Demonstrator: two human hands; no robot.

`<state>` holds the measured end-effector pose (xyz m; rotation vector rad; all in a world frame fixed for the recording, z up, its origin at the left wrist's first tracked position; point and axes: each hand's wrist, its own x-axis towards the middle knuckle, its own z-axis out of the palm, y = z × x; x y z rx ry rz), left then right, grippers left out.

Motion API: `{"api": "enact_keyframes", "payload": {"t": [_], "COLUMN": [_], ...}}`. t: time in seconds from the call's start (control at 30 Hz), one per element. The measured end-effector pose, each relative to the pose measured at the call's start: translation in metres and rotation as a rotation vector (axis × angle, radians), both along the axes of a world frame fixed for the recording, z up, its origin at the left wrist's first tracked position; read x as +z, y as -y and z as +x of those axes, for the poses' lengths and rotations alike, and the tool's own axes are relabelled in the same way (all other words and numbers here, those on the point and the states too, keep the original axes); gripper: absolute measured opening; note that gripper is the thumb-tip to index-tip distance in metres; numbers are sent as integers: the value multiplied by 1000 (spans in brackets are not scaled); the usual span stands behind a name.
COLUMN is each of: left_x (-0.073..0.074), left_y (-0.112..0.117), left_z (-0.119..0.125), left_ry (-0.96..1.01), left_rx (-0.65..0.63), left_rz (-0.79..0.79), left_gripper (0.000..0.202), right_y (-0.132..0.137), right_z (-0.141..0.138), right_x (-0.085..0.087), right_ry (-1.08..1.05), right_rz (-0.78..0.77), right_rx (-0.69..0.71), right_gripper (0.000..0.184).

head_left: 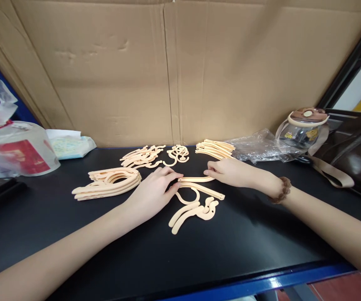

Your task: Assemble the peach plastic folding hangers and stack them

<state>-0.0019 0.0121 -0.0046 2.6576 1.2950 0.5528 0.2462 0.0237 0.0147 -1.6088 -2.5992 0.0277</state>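
On the black table (pixel 73 234), both hands meet at a thin peach curved strip (pixel 195 179) that lies flat near the middle. The left hand (pixel 153 192) rests palm down with its fingers loosely together, and its fingertips (pixel 176 180) pinch the strip's left end. The right hand (pixel 230 172) comes in from the right, fingers curled narrow, and holds the strip's right end. A brown hair tie (pixel 281 190) sits on the right wrist. Just near of the strip lies a straight bar (pixel 210 191), which slants down to the right. A hook piece (pixel 190 196) curls beside it, close to the left thumb. Nearer still is a small heap of curved parts (pixel 195 211), touching one another. Left of the left hand is a neat stack of arched pieces (pixel 108 184). Farther back are a loose pile of hooks (pixel 142 156), a smaller cluster of hooks (pixel 178 154) and a stack of bars (pixel 216 148) just beyond the right hand. At the far right lie crumpled clear wrap (pixel 255 146), a clear bottle (pixel 304 127) with a brown lid, and a dark brown bag (pixel 356 154). On the left stand a white plastic bag (pixel 14 146) with red print and a pack of tissues (pixel 70 146). A cardboard sheet (pixel 167 71) forms the wall behind the table.
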Motion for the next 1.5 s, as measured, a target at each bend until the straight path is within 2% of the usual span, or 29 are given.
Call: {"api": "enact_keyframes", "payload": {"t": [0.13, 0.33, 0.47, 0.67, 0.83, 1.1, 1.17, 1.37, 1.5], "left_x": [0, 1, 4, 8, 9, 12, 13, 14, 16], "left_y": [0, -1, -3, -4, -3, -3, -5, -10, -11], "left_z": [1, 0, -1, -1, 1, 0, -1, -4, -7], "left_ry": [-52, -33, -42, -53, -51, -146, -162, -205, -225], "left_rx": [-9, 2, -75, -59, -19, 39, 30, -33, -81], "left_rz": [13, 34, 70, 98, 101, 173, 178, 194, 173], "left_gripper": [37, 36, 26, 21, 19, 26, 26, 31, 39], "right_y": [1, 5, 9, 9, 8, 7, 8, 10, 7], "right_z": [-4, -10, -15, -16, -8, 6, 6, 6, 7], "right_x": [-2, -3, 0, 1, 9, 15, 16, 19, 16], "right_ry": [51, 38, -141, -330, -320, -238, -230, -216, -222], "right_rz": [71, 157, -12, -222, -295, -296, -312, -331, -272], "right_rx": [22, 166, 240, 292, 253, 297, 278, 279, 246], "right_gripper": [32, 34, 38, 35, 43, 80, 83, 70, 56]}}
